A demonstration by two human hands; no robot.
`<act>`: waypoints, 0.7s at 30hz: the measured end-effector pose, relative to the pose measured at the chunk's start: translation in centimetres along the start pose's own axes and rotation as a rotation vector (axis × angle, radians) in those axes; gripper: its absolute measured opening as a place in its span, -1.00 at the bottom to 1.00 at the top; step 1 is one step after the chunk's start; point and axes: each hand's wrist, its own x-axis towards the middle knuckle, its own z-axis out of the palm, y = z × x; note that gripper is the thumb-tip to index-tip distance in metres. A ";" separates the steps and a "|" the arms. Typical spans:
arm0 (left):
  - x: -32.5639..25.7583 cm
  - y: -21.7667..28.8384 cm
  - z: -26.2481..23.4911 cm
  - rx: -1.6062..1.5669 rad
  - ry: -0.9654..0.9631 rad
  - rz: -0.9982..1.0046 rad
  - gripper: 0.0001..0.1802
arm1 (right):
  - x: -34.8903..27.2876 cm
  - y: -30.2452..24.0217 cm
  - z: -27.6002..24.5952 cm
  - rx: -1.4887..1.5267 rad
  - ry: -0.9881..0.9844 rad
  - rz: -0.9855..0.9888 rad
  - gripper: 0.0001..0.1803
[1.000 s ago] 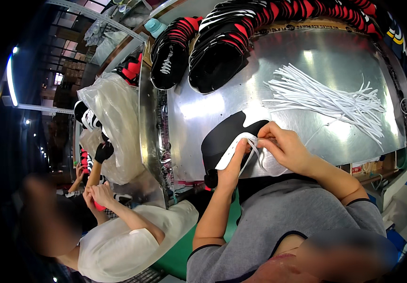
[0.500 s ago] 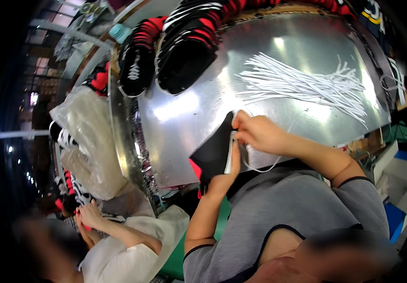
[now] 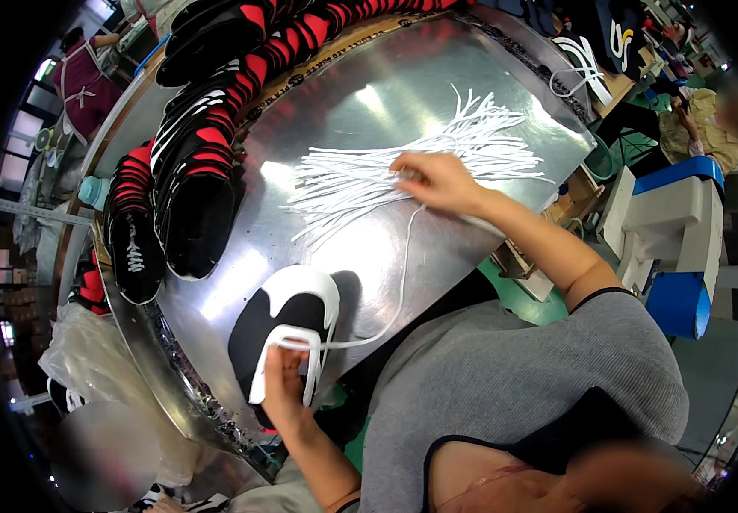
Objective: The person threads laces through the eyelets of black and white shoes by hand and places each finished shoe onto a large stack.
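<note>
My left hand (image 3: 286, 380) grips a black shoe upper (image 3: 247, 338) with white trim around its opening, at the near left of the metal table. A white shoelace (image 3: 402, 286) comes out of the upper beside my left fingers. It curves across to my right hand (image 3: 439, 181), whose fingers are closed on the lace's other end. That hand is over a loose bundle of white shoelaces (image 3: 348, 175) spread on the table; whether it touches them I cannot tell.
Nested black and red shoe uppers (image 3: 202, 162) line the table's far left edge (image 3: 279, 81). A clear plastic bag (image 3: 100, 363) hangs at the left. Blue and white bins (image 3: 677, 231) stand at the right, near a seated person (image 3: 707, 128). Another person (image 3: 87, 81) stands at the far left.
My right hand has moved away from the upper, drawing the lace out toward the bundle. My left hand has lowered and turned the upper, showing its white trim. The whole view has shifted.
</note>
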 end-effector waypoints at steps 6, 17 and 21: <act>-4.8 6.2 -0.8 -0.567 -0.653 0.090 -0.53 | 1.7 5.2 1.6 -0.385 0.265 -0.277 -0.82; 1.4 1.7 -1.3 -0.228 -0.011 0.007 -0.45 | 2.1 1.4 1.5 0.097 0.355 -0.115 -0.85; 5.1 0.5 3.6 0.039 -0.153 -0.205 -0.21 | 0.2 -7.0 2.8 0.735 -0.342 0.163 -0.64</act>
